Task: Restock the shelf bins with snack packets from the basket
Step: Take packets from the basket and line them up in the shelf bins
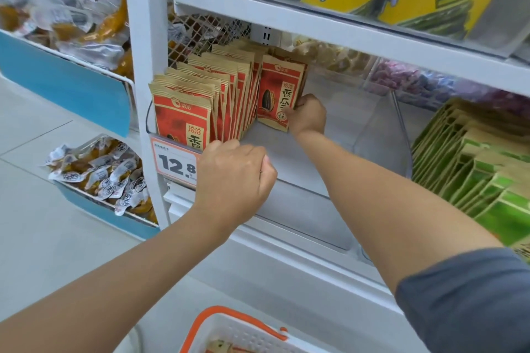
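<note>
**Fig.** Head view, shelf bin part-filled.

**(a) Hands.** My R hand [308, 116] pinched the held pkt [279, 94] by its lower right corner, thumb on the printed face and fingers behind. My L hand [233, 178] sat at the front edge of the clear bin [381, 135] by the price tag [175, 165]. Its fingers were curled and its knuckles were against the foot of the pkt row [200, 94]. I couldn't tell whether it gripped a pkt or only braced the row.

**(b) Task items.** The held pkt stood upright, face fwd, near the bin's back edge and just beside the rear end of the pkt row. The row filled the bin's left side from front edge to back, and the right side of the bin floor was bare. The basket [229, 329] was below the shelf at the bottom edge of view, w/ at least one spare pkt [219, 347] in it.

**(c) Risks (my judgement).**
1. The held pkt was pinched at one corner only, w/ nothing to its right. On release it would prob. flop fwd or sideways onto the bare floor.
2. The row had no support on its right. If my L hand came off too soon, the pkts could fan out.
3. My R wrist was close to the row's rear pkts, so a careless pull-back could drag one over.
</note>
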